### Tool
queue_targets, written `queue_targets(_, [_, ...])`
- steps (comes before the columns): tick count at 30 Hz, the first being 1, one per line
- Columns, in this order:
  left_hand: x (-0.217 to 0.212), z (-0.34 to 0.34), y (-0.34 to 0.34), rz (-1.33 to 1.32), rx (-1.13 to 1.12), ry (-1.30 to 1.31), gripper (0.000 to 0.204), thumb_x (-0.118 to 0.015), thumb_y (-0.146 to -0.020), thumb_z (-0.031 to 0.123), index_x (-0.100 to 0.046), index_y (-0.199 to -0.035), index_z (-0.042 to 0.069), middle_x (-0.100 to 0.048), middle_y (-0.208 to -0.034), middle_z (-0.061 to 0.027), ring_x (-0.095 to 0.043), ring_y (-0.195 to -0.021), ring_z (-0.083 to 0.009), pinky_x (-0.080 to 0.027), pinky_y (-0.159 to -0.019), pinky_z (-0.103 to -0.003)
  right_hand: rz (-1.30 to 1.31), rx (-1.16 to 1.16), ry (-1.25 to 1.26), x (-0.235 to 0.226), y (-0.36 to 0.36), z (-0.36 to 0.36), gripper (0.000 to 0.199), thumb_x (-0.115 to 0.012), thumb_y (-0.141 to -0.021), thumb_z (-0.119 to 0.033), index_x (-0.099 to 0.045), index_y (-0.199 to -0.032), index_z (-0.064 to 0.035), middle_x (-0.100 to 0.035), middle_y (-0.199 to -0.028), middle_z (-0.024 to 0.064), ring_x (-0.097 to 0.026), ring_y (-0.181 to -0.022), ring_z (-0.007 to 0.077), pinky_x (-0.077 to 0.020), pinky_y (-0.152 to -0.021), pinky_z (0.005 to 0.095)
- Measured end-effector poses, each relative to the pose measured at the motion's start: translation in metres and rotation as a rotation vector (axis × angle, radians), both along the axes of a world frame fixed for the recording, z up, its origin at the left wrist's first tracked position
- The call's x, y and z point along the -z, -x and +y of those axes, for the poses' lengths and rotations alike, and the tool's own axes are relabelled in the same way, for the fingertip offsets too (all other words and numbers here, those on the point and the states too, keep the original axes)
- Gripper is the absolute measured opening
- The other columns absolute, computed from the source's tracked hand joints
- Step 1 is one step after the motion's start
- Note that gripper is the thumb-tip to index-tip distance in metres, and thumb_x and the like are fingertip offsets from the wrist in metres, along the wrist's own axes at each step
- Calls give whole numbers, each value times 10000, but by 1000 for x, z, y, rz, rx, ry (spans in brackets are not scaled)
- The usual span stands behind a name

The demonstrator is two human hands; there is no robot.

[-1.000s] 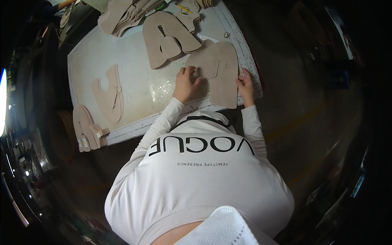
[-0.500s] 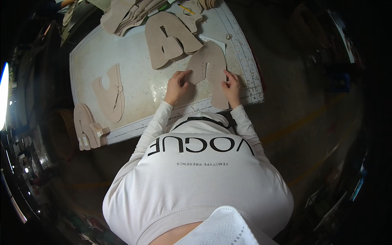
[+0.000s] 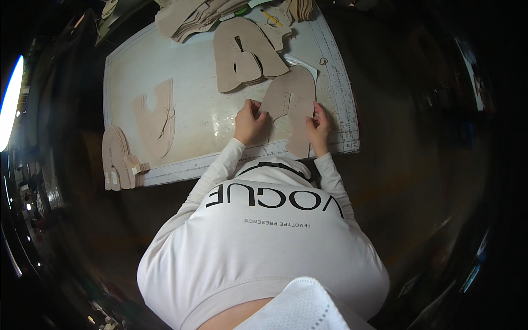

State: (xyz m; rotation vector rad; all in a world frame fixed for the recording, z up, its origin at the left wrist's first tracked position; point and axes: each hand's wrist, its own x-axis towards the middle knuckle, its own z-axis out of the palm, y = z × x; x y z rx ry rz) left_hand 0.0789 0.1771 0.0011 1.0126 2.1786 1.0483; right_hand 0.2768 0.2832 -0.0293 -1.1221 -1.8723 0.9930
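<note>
A beige shoe upper piece (image 3: pixel 302 104), arched with two legs and rows of small eyelet holes along a central slit, lies on the white table near its front edge. At its left leg, my left hand (image 3: pixel 251 122) is closed, with thumb and curled fingers pinching the edge. My right hand (image 3: pixel 318 131) grips the opposite edge between thumb and fingers. Just beyond, to the left, sits a stack of similar beige upper pieces (image 3: pixel 228 55), with a rounded tongue-shaped part (image 3: pixel 248 67) on it. The undersides of the held piece are hidden.
More beige cut pieces (image 3: pixel 192 22) are heaped at the table's far edge, near a yellow pen (image 3: pixel 271 17). Curved pieces (image 3: pixel 157 124) lie on the left of the table (image 3: pixel 187 66). Another stack (image 3: pixel 116 157) stands at the front left corner. A small ring (image 3: pixel 323 61) lies at right.
My view has shifted and turned slightly, so the table appears moved to the right. My left fingers are more curled at the piece's edge. Both hands stay at the same piece.
</note>
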Motion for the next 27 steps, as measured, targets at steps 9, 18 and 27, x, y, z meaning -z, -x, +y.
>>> queue_targets(9, [-64, 5, -17, -154, 395, -152, 509, -607, -770, 54, -508, -1269, 81, -555, -1214, -125, -593, -1018, -246, -516, -764, -303, -177, -266, 59, -78, -18, 19, 449, -584, -733, 2, -603, -1176, -71, -590, -1099, 127, -459, -546, 140, -423, -555, 283])
queue_targets(18, [-132, -9, 35, -325, 351, -291, 527, -571, -816, 2, -467, -1329, 65, -520, -1303, -72, -545, -1036, -92, -490, -735, -203, 171, -583, 213, -151, 35, 85, 461, -465, -775, 86, -565, -1217, -1, -548, -1179, 28, -414, -636, 8, -361, -557, 165])
queue_targets(27, [-56, 46, 135, 23, 22, -221, 565, -637, -784, 60, -470, -1323, 76, -497, -1324, -100, -515, -1158, -206, -469, -893, -297, -3, -620, 345, -83, 194, 157, 433, -506, -797, -13, -580, -1221, -67, -591, -1171, 99, -567, -987, 145, -429, -863, 228])
